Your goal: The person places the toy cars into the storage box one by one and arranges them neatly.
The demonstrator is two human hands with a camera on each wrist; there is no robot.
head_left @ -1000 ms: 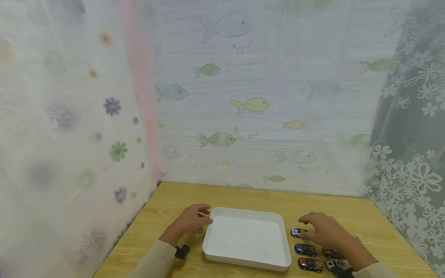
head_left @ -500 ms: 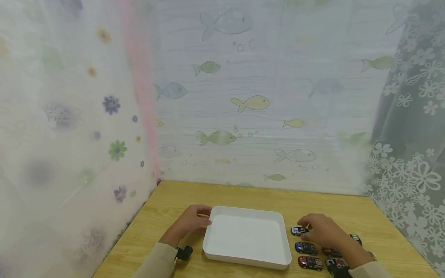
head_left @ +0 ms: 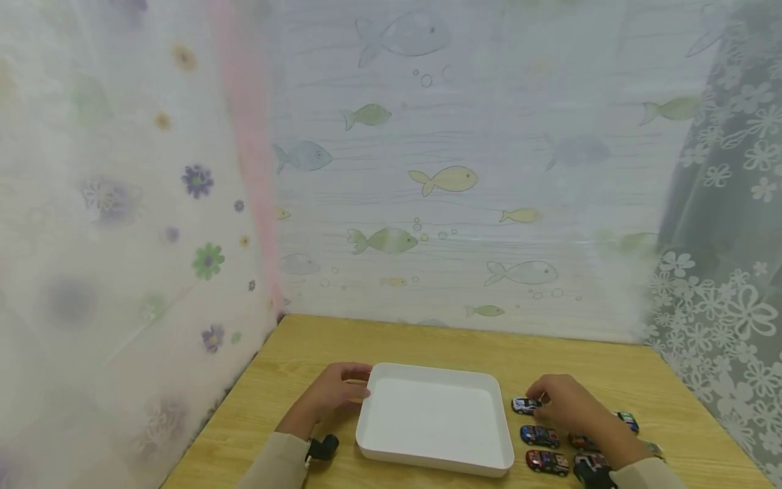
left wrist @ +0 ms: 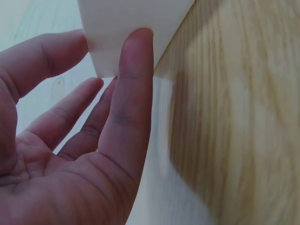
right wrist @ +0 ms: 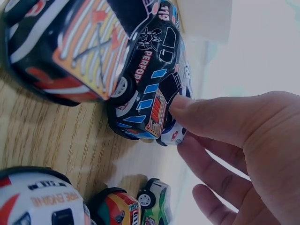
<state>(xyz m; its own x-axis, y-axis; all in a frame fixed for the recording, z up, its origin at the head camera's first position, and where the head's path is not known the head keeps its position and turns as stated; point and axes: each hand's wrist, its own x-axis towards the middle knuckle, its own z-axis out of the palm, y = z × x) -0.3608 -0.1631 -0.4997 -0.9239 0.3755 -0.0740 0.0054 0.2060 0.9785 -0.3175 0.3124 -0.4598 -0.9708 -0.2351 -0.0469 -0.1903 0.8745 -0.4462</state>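
Note:
A shallow white tray [head_left: 435, 464] stands in the middle of the wooden table. My left hand [head_left: 334, 394] is at its left side, loosely spread, with fingertips touching the outer wall [left wrist: 108, 33]. To the right of the tray, my right hand [head_left: 565, 404] pinches the near end of a small white toy car [head_left: 523, 405] between thumb and fingers. In the right wrist view most of this white car [right wrist: 174, 135] is hidden behind the thumb and a black-and-blue toy car [right wrist: 149, 89]. The white car overlaps the tabletop in the head view.
Nearer me are the blue toy car [head_left: 539, 436] and a red one [head_left: 546, 462]. Several more, including a green-and-white car [head_left: 626, 422], lie partly hidden under my right forearm. Printed curtains [head_left: 452, 272] hang behind the table and along its left side.
My right hand has come down onto the white car, its thumb and fingers closing together there. My left hand has moved slightly and stays by the tray's left wall.

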